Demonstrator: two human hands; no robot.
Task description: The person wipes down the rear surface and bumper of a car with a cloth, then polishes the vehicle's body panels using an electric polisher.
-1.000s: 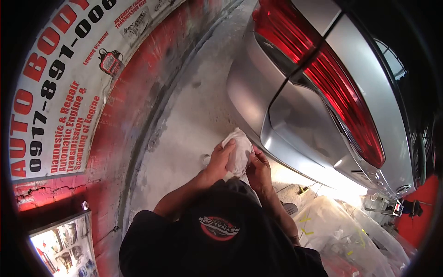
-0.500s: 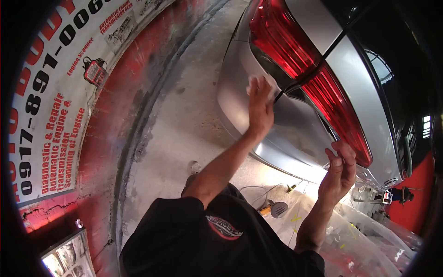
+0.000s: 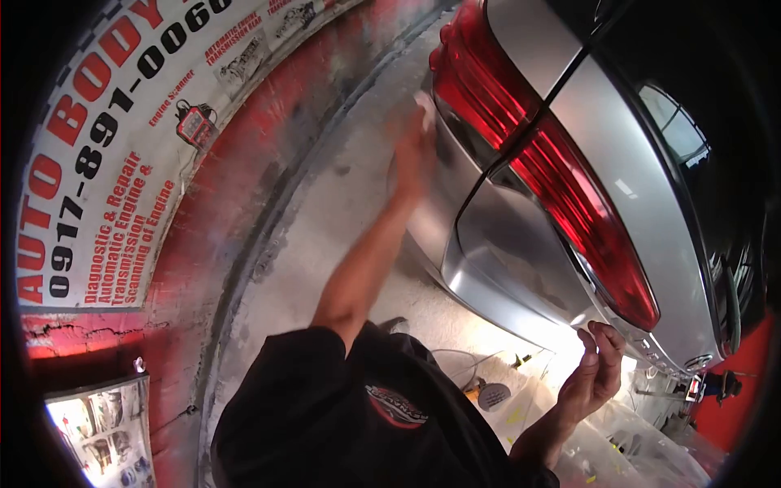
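Head view, then: stretched the left hand (image 3: 412, 145) up and well out, with a white cloth (image 3: 425, 104) in its grip, right out at the corner of the silver car (image 3: 634, 183)! Caught that hand in a smear of blur, fingers bent around the cloth. Had the cloth just beside the red tail light (image 3: 529, 150), by the far outer end of the bumper (image 3: 488, 285), and could not make out contact from a narrow gap there! Over to the other side now: held the right hand (image 3: 594, 370) near the rear of the car, fingers loosely curled, thumb a little apart from them, and well apart from the left hand. Saw a dark shirt (image 3: 309, 407) below, with a printed badge (image 3: 397, 405) on it. Spotted a grey disc (image 3: 494, 396) past the shirt, near a spread of clear plastic sheet (image 3: 561, 431), and a bright glow (image 3: 553, 337) along the bumper's lower edge! Took in pale floor (image 3: 325, 211), a red wall (image 3: 199, 211), and a white sign (image 3: 122, 154), lettered in red and black
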